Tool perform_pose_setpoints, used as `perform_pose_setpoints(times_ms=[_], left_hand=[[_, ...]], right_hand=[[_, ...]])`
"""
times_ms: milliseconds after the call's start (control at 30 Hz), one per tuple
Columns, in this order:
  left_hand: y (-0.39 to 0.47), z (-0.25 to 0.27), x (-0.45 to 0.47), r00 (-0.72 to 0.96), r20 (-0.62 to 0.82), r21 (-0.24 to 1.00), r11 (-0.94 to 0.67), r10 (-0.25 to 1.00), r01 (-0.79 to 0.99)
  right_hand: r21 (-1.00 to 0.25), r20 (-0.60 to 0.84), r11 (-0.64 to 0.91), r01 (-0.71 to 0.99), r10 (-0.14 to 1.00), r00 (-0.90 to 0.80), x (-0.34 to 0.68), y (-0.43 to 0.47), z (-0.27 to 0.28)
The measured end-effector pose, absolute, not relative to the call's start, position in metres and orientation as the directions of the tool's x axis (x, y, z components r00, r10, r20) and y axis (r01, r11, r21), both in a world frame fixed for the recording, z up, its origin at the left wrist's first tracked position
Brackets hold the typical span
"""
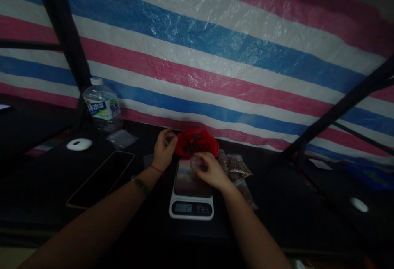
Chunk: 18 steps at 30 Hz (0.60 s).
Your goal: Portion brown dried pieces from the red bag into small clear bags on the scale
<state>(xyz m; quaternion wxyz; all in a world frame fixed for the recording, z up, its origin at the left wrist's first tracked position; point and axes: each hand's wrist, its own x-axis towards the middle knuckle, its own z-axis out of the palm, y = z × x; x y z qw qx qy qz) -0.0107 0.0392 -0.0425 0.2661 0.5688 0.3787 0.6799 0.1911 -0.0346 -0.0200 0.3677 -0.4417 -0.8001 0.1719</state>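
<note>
My left hand (163,150) is closed on a small clear plastic thing (170,138) at the left rim of a red bag (212,141). Small brown bits (194,145) lie inside this bag; their kind is too dim to tell. In the fingers of my right hand (212,171) is a small clear round piece (195,162), perhaps a lid or cup, above the metal plate of a white digital scale (172,210). The scale's display is lit, its digits blurred. Right of that hand lie several small clear bags (238,166) filled with brown bits.
On the black table (138,224), a phone (101,178) lies to the left, near a white oval device (79,144). A large clear bottle (103,106) and an unfilled clear bag (122,138) stand behind. Striped sheeting (197,59) and dark poles (332,113) border the table.
</note>
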Motion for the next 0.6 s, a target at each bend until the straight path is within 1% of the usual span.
perform_pose_setpoints(times_ms=[100, 267, 467, 600], left_hand=[[0.035, -0.04, -0.01, -0.142, 0.621, 0.783, -0.62, 0.771, 0.052], [0.026, -0.033, -0.007, -0.132, 0.642, 0.76, -0.605, 0.755, 0.237], [0.024, -0.028, -0.007, -0.112, 0.686, 0.708, -0.624, 0.719, 0.33], [0.025, -0.03, -0.007, -0.084, 0.678, 0.712, -0.623, 0.73, 0.324]], right_hand=[[-0.561, 0.394, 0.555, 0.614, 0.832, -0.392, 0.189, -0.035, -0.017], [-0.557, 0.308, 0.519, 0.648, 0.854, -0.419, 0.192, -0.033, -0.02], [-0.582, 0.347, 0.516, 0.629, 0.857, -0.382, 0.196, -0.035, -0.017], [-0.564, 0.346, 0.529, 0.634, 0.849, -0.4, 0.193, -0.035, -0.019]])
